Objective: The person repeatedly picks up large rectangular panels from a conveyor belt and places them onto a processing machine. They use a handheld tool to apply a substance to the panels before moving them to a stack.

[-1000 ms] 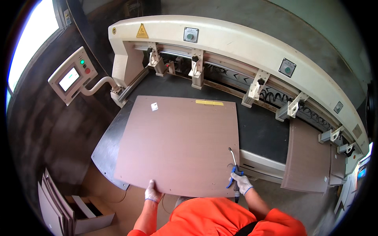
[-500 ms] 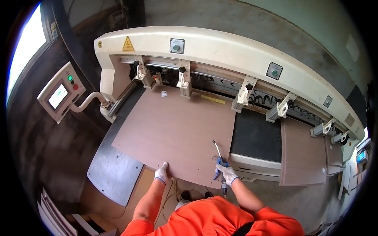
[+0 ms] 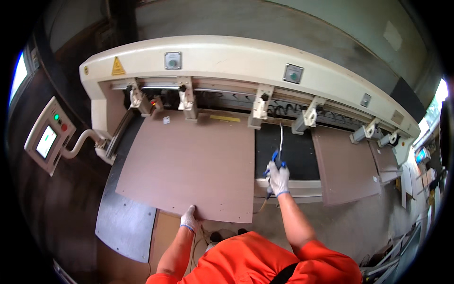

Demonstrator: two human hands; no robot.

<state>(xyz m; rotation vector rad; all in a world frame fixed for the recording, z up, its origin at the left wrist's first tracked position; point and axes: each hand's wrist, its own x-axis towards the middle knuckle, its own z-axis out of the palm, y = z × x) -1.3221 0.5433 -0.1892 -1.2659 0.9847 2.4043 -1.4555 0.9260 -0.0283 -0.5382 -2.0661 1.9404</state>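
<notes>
A large brownish-pink panel (image 3: 189,165) lies on the machine bed, its far edge under the clamps and its near edge jutting toward me. My left hand (image 3: 189,219), in a white knit glove, grips that near edge, thumb on top and fingers hidden beneath. In my gloved right hand (image 3: 278,178) is a blue air blow gun (image 3: 275,161), fingers wrapped round its handle. Its long metal nozzle (image 3: 282,137) points away over the black bed (image 3: 295,154), just right of the panel. A hose (image 3: 264,204) hangs below the gun.
The white machine beam (image 3: 213,57) spans the back, with several clamps such as one (image 3: 259,106) below it. A control screen (image 3: 46,141) stands at left. More panels (image 3: 347,163) lie on the bed at right. A grey metal side plate (image 3: 125,227) sits at near left.
My right hand has carried the blow gun forward and right, off the panel to over the black bed. The left hand stays on the panel edge. The whole view has shifted.
</notes>
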